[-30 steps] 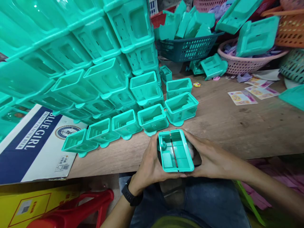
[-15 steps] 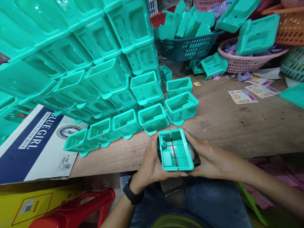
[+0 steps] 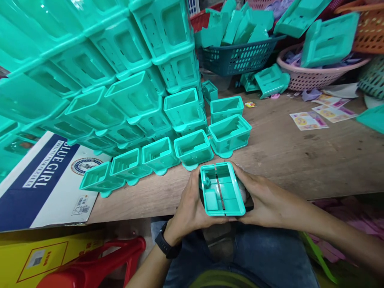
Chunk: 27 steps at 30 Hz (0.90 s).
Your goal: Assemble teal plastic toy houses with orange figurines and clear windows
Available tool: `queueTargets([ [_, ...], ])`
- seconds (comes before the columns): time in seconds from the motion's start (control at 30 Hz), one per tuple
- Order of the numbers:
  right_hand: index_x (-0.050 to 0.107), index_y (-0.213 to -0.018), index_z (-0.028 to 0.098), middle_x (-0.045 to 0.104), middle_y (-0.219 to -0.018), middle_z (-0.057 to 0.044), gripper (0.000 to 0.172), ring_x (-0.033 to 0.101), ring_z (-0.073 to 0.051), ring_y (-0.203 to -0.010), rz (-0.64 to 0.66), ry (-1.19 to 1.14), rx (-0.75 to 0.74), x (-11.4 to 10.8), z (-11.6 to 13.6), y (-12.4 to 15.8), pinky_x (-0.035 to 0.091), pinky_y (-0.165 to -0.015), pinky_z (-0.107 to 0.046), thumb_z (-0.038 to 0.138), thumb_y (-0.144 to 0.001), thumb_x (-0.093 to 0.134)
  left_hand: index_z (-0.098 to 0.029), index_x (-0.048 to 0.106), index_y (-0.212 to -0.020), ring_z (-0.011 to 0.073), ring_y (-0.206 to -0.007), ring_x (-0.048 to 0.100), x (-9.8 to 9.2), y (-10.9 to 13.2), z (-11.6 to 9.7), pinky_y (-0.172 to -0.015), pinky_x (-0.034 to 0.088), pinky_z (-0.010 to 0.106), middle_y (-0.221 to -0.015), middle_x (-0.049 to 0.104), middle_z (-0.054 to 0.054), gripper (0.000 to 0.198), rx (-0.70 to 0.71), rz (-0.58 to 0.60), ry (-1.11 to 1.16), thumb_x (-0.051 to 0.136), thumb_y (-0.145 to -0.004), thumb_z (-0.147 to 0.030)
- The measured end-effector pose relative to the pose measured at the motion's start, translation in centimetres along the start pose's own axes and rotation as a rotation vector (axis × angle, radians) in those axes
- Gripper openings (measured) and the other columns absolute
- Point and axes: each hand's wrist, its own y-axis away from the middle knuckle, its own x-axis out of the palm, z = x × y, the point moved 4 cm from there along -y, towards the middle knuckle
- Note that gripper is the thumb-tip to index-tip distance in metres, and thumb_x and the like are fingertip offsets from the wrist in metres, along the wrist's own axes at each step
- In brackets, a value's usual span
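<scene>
Both my hands grip one teal plastic box part [image 3: 221, 189] over my lap, just off the near edge of the wooden table [image 3: 300, 156]. Its open side faces up and shows inner ribs and a slot. My left hand [image 3: 189, 208] wraps its left side, with a black watch on that wrist. My right hand [image 3: 264, 198] wraps its right side, fingers curled underneath. Something pale shows between the right palm and the box; I cannot make it out.
A row of matching teal boxes [image 3: 192, 149] stands on the table right beyond my hands, with a tall stack [image 3: 99, 68] behind on the left. A dark basket [image 3: 240, 58] and a pink basket [image 3: 318, 76] hold more parts. Sticker sheets [image 3: 309, 121] lie right. A red stool [image 3: 99, 260] stands lower left.
</scene>
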Motion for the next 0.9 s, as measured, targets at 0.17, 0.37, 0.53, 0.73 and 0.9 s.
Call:
queueTargets([
  [0.17,0.006,-0.168,0.029,0.068,-0.133,-0.009,0.12,0.071,-0.019,-0.078,-0.012,0.038,-0.018,0.09,0.1,-0.04,0.059,-0.087,-0.035,0.016,-0.073,0.08,-0.027,0.03,-0.153,0.0357,-0.133,0.053,-0.06,-0.03,-0.08,-0.113,0.046,0.051,-0.143,0.051,0.012,0.114,-0.002,0.002,0.011,0.094,-0.065,-0.061],
  [0.37,0.0,-0.168,0.031,0.067,-0.135,-0.009,0.123,0.07,-0.018,-0.074,-0.044,0.056,-0.021,0.36,-0.25,0.36,0.059,-0.09,-0.037,0.021,-0.076,0.082,-0.027,0.027,-0.155,0.0366,-0.137,0.051,-0.15,0.24,0.25,-0.118,0.042,0.054,-0.149,0.048,0.013,0.117,-0.033,0.029,0.04,0.096,-0.065,-0.055],
  [0.53,0.003,-0.167,0.032,0.07,-0.129,-0.007,0.122,0.071,-0.017,-0.075,-0.029,0.045,-0.032,0.28,0.31,0.14,0.06,-0.091,-0.036,0.017,-0.076,0.082,-0.027,0.029,-0.153,0.0362,-0.136,0.052,-0.17,0.09,0.05,-0.117,0.043,0.053,-0.147,0.05,0.012,0.115,-0.038,0.021,0.037,0.096,-0.064,-0.057],
  [0.73,-0.001,-0.167,0.03,0.056,-0.151,-0.014,0.124,0.073,-0.025,-0.102,-0.045,0.114,-0.049,0.41,-0.01,0.37,0.061,-0.091,-0.036,0.023,-0.077,0.084,-0.025,0.03,-0.152,0.0359,-0.138,0.052,-0.29,0.01,-0.28,-0.118,0.042,0.052,-0.148,0.05,0.014,0.117,-0.036,0.013,0.04,0.095,-0.062,-0.063],
  [0.9,0.0,-0.167,0.031,0.052,-0.157,-0.015,0.125,0.066,-0.032,-0.127,-0.047,0.126,-0.039,0.7,0.1,0.33,0.061,-0.097,-0.039,0.021,-0.076,0.085,-0.03,0.029,-0.155,0.0368,-0.141,0.049,-0.26,0.4,-0.23,-0.122,0.039,0.054,-0.151,0.049,0.012,0.121,-0.073,0.014,0.096,0.097,-0.059,-0.06],
])
